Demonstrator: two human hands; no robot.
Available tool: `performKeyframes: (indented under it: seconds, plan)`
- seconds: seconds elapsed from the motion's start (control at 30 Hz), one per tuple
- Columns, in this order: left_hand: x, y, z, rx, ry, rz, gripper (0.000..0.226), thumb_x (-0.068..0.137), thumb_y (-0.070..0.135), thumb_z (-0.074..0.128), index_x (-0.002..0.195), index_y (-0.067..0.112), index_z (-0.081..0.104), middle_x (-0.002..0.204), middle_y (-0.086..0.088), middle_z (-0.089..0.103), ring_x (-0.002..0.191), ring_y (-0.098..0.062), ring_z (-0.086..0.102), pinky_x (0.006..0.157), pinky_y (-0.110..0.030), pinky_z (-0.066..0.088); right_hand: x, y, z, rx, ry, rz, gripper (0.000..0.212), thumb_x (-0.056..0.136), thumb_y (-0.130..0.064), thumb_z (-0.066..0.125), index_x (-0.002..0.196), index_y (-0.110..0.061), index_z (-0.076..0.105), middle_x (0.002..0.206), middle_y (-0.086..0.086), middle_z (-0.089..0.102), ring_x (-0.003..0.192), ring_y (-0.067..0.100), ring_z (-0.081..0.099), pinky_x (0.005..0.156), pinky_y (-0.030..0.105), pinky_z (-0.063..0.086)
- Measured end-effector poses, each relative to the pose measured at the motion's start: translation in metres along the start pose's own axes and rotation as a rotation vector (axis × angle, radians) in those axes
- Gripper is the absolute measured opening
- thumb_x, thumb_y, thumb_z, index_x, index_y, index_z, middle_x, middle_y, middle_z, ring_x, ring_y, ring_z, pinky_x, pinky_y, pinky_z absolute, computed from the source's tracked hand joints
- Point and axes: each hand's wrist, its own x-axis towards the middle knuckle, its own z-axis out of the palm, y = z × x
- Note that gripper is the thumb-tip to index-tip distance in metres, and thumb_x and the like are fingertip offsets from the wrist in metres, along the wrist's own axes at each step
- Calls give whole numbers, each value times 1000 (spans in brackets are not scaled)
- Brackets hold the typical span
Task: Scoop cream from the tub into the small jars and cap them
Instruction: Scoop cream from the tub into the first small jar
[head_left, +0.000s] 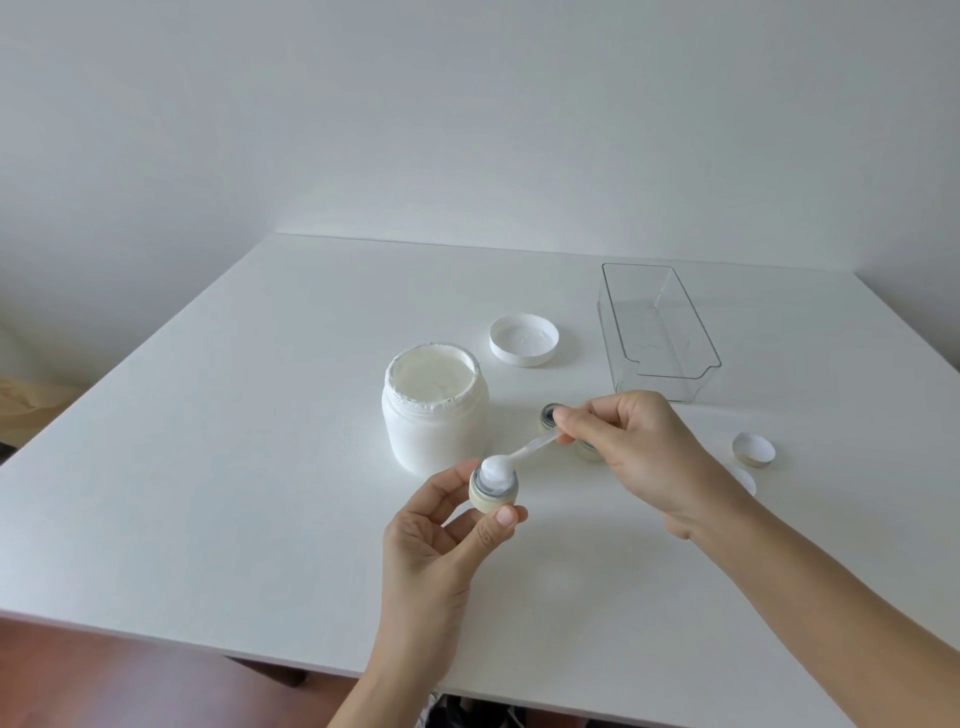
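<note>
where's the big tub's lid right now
In the head view the white lid lies upside down on the table, just behind and right of the open tub, left of the clear plastic bin.

Honestly nothing readable here. The white tub (435, 415) has a plain side with no label facing the camera, its lid (524, 340) is blank inside, the small jar (493, 491) shows no print, and the clear bin (657, 332) has no markings I can make out.
</note>
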Motion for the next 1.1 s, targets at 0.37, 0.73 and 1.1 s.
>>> performKeyframes:
  seconds: [0.37, 0.73, 1.1]
  plan:
    - [0, -1, 0, -1, -15, -2, 39, 64, 21, 83, 102, 19, 75, 94, -4, 78, 79, -21, 75, 70, -21, 56, -3, 6, -11, -18, 170, -160, 30, 89, -32, 62, 61, -22, 69, 46, -8, 37, 45, 9, 28, 45, 18, 26]
    - [-1, -3, -1, 6, -13, -20, 34, 71, 31, 78, 98, 10, 76, 89, -13, 76, 76, -19, 72, 73, -24, 56, -32, 17, 2, -348, 501, -915, 17, 88, -24, 64, 82, -14, 76, 71, -4, 47, 67, 4, 44, 72, 29, 34]
    - [-1, -3, 0, -20, -3, -23, 34, 71, 33, 79, 97, 12, 77, 79, -8, 74, 75, -18, 72, 71, -23, 56, -42, 32, -8, -566, 480, -1229, 12, 87, -23, 71, 96, -18, 77, 77, -6, 37, 66, 10, 41, 68, 34, 28]
